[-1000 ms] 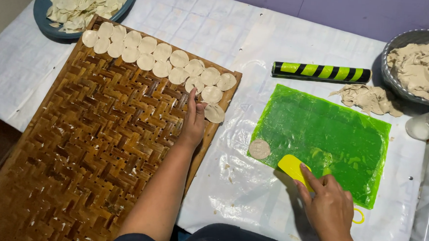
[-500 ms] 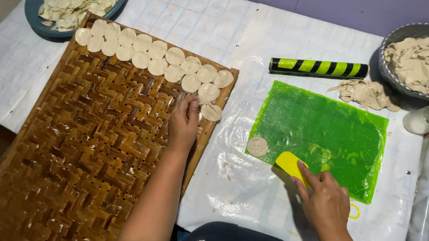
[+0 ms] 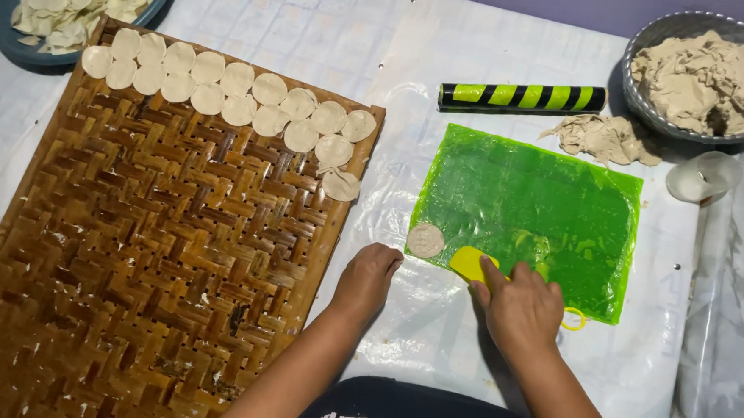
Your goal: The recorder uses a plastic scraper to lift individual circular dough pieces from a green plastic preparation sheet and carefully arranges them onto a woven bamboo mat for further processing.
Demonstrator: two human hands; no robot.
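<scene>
No boxes, bags, labels, signs or screens seen anywhere on table.

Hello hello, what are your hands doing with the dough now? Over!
Left hand empty, resting on plastic sheet near dough disc. Right hand pressing yellow scraper on green mat. Nothing between hand and disc.

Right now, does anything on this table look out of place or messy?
Mostly tidy. A clump of dough scraps lies on the plastic sheet beside the grey bowl, not in it. On the woven tray, the last dough disc sits crumpled and off the neat rows, at the tray's right edge.
</scene>
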